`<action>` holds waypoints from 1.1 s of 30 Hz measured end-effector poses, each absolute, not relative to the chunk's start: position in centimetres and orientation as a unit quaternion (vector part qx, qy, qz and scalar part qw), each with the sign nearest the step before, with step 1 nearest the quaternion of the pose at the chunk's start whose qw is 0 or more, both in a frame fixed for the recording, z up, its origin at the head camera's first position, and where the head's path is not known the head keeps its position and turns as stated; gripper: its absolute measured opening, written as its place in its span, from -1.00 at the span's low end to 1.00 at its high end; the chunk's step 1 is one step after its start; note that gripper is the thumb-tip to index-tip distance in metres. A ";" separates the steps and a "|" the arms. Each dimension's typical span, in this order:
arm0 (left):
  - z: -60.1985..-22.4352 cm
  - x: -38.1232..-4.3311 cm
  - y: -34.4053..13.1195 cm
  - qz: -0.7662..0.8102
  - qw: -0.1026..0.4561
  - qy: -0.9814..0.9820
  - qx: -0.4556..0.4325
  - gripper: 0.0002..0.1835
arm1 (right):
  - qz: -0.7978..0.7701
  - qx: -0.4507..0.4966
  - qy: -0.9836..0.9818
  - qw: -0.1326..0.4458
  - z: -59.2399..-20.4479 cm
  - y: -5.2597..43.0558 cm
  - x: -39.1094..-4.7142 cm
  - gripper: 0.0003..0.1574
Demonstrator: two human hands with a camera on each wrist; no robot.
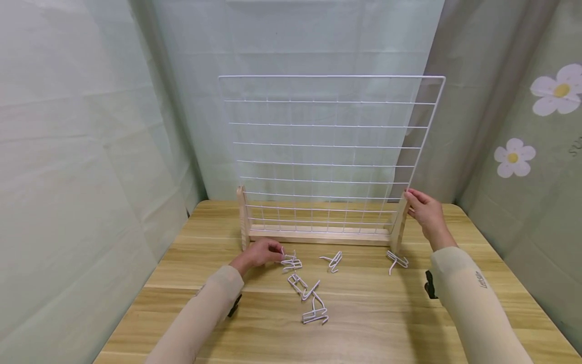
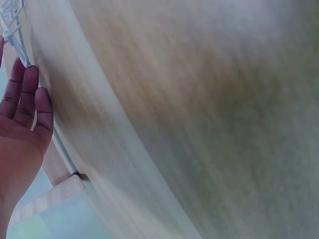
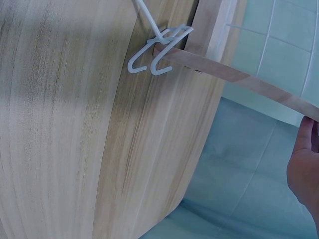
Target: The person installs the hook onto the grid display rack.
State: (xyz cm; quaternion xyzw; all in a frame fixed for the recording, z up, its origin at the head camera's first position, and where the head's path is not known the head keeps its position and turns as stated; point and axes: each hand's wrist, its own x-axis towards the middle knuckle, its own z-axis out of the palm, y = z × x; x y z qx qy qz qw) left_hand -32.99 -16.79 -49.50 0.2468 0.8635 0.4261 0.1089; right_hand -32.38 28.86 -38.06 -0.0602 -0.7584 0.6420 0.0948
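Note:
A white wire grid panel stands upright in a light wooden base with a post at each end. My right hand pinches the top of the right wooden post, beside the panel's edge; the right wrist view shows the thumb against it. Low over the table, my left hand has its fingertips on a white wire hook. In the left wrist view that hook lies between thumb and fingers. Another hook lies right below it, overlapping it in the head view.
More white wire hooks lie on the wooden table: one before the base, one by the right post's foot, others nearer me. Pale cloth hangs at the left, behind and at the right.

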 end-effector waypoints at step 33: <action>-48.5 -32.9 -16.6 0.370 0.039 0.891 0.259 -0.94 | 0.645 -0.065 -0.756 0.091 -38.1 28.8 -32.4 -0.21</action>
